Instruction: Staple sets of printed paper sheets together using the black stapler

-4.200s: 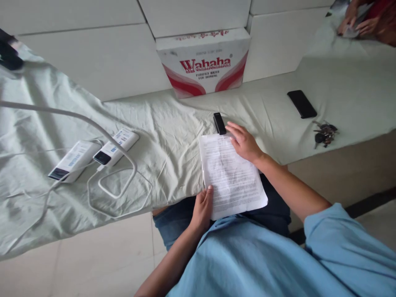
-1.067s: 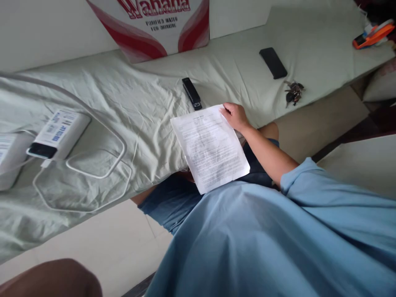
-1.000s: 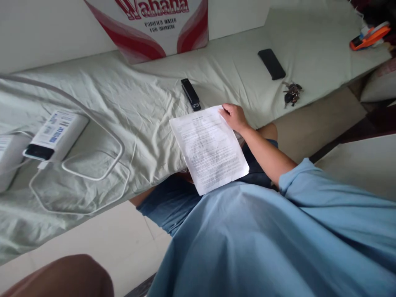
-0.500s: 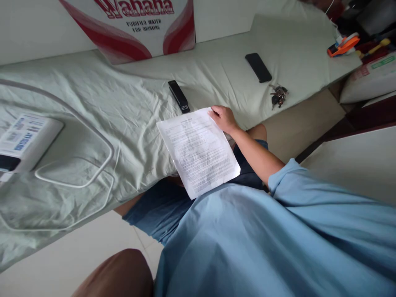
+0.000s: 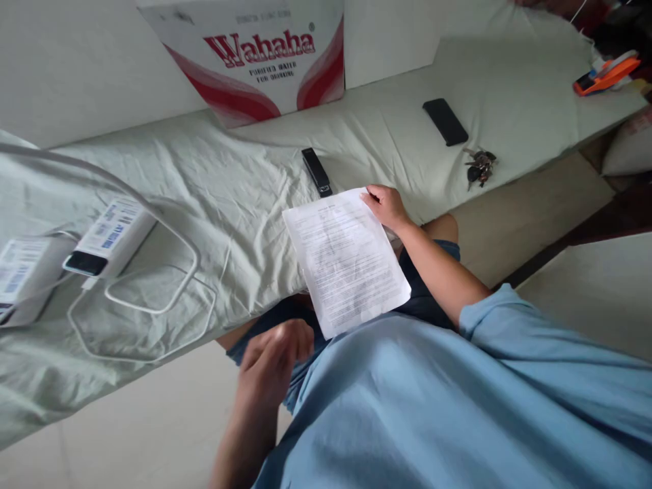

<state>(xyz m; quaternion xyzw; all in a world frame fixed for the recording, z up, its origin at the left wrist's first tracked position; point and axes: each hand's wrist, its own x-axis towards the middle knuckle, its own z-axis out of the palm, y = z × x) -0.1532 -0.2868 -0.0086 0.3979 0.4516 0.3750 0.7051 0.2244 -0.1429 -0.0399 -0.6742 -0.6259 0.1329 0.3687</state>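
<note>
A printed sheet of paper (image 5: 351, 261) lies slanted over my lap, its upper part reaching the edge of the cloth-covered surface. My right hand (image 5: 386, 206) pinches its upper right corner between thumb and fingers. Close to the lower left corner of the sheet, apart from it, is my left hand (image 5: 278, 346). It is blurred and its fingers look curled, but their tips are hidden. Just beyond the sheet's top edge, a black stapler (image 5: 316, 172) rests on the pale green cloth (image 5: 255, 183).
A black phone (image 5: 445, 122) and a bunch of keys (image 5: 479, 167) lie to the right. A Wahaha water carton (image 5: 265, 88) stands at the back. Leftward are two white labelled boxes (image 5: 115, 227) and a looped white cable (image 5: 193, 258). An orange object (image 5: 608, 73) sits far right.
My left hand has come into view from below, near the paper's lower left corner. The view has shifted left, showing a second white box. My right hand still holds the paper.
</note>
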